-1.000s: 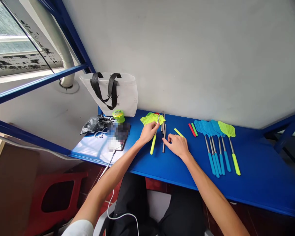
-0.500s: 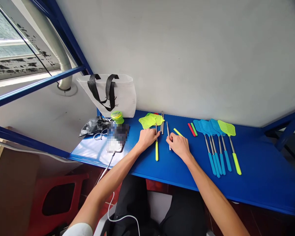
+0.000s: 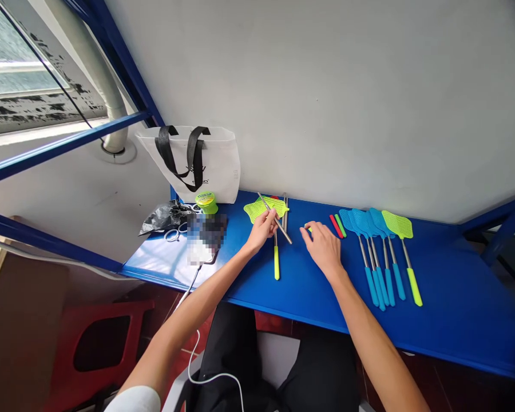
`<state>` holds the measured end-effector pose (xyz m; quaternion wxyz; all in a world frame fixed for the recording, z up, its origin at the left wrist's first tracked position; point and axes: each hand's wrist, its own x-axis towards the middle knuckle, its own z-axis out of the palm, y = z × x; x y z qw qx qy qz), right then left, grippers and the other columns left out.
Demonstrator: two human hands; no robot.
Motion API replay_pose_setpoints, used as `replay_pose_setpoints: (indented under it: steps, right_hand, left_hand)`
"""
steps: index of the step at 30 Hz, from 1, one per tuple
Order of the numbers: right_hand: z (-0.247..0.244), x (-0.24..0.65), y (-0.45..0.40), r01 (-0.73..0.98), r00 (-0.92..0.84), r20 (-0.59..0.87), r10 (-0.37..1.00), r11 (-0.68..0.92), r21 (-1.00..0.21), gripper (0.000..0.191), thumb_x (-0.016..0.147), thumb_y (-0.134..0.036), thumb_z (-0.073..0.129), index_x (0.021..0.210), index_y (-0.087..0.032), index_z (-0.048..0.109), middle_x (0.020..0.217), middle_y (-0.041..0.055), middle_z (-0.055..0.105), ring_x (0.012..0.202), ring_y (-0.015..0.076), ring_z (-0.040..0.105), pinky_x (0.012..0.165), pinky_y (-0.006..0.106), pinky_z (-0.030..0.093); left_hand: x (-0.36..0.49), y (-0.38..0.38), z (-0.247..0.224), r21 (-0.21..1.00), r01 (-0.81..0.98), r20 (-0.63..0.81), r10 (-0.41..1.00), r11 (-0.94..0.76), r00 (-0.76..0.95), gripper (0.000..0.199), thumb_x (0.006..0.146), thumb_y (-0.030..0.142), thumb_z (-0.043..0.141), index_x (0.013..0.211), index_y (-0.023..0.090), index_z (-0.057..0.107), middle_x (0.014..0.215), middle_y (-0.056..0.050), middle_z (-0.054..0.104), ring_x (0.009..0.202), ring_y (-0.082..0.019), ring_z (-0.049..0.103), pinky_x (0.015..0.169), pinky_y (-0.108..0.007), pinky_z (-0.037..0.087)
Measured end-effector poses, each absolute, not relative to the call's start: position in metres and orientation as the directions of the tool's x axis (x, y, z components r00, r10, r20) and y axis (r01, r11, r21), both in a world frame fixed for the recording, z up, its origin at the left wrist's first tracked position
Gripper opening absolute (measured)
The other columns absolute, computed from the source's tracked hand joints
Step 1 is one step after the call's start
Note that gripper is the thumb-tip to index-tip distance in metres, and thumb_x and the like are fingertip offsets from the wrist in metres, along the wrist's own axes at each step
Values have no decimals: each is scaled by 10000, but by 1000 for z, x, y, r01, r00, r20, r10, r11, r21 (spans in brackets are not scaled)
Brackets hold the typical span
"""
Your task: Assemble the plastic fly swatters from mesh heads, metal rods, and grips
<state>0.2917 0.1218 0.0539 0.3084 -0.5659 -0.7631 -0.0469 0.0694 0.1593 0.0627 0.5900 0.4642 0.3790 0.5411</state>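
Observation:
My left hand (image 3: 264,229) is closed on a thin metal rod (image 3: 285,233), which slants over a yellow-green fly swatter head (image 3: 254,210). Under that hand lies a fly swatter with a yellow-green handle (image 3: 277,264). My right hand (image 3: 325,247) is curled over a short yellow-green handle sleeve (image 3: 310,229) on the blue table; only a bit of the sleeve shows between thumb and fingers. More metal rods (image 3: 285,213) lie behind my left hand. A red sleeve (image 3: 336,226) and a green sleeve (image 3: 340,225) rest beyond my right hand.
Several blue fly swatters (image 3: 375,269) and a yellow-green fly swatter (image 3: 405,252) lie in a row at right. To the left stand a white tote bag (image 3: 218,166) and a green tub (image 3: 206,203), near a black plastic bag (image 3: 161,218) and scissors (image 3: 171,234).
My left hand has lifted slightly and now holds the metal rod that was under my right hand. My right hand has moved right, onto the yellow-green sleeve.

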Motion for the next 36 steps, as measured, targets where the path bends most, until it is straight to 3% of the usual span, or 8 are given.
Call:
replay_pose_setpoints:
  steps: [2,5,8,13,26,36]
  right_hand:
    - [45,306,128,933,-110,542,833,274,-232,443,1174,-562,436,1100,-221,710,989,151,716,887,278,662,574,324,329]
    - [34,319,134,949,-111,529,841,249,-196,504,1179,-581,382,1013,-223,696,950,147,679,861,279,639,588,332,357]
    - [35,313,134,902,-192,496,847,351,-250,517,1191,-572,355,968,-236,678,926,113,689,840,261,650,651,349,415]
    - [54,290,125,779,-349,480,805,534,-329,452,1200,-538,388,1097,-238,712,1018,98,771,888,260,690,765,388,469]
    - [69,288,119,723,-369,529,764,593,-354,431,1188,-521,444,1128,-250,774,1033,107,809,910,280,711,817,407,501]
    - [67,284,117,698,-366,534,762,604,-384,417,1182,-513,464,1131,-250,783,1017,105,814,901,277,732,857,417,529]
  left_hand:
    - [66,163,62,943,-332,33,996,-4,81,605,944,799,719,879,205,622,553,62,432,451,-80,318,426,-206,233]
    - [64,163,63,920,-390,37,999,-20,38,594,950,793,720,903,211,610,584,57,460,453,-76,326,425,-199,249]
    - [63,163,65,906,-421,43,999,-47,-21,600,954,805,704,921,218,588,605,62,464,453,-74,337,432,-198,265]
    - [60,168,67,891,-449,7,991,-65,-130,616,965,831,662,906,230,542,581,86,415,439,-71,300,435,-202,266]
    - [55,169,72,871,-485,13,989,-84,-149,596,977,811,670,918,235,526,601,89,391,445,-68,308,438,-203,276]
    - [61,161,75,911,-381,149,988,-157,-50,585,956,800,705,937,223,608,599,59,476,456,-94,395,450,-230,325]
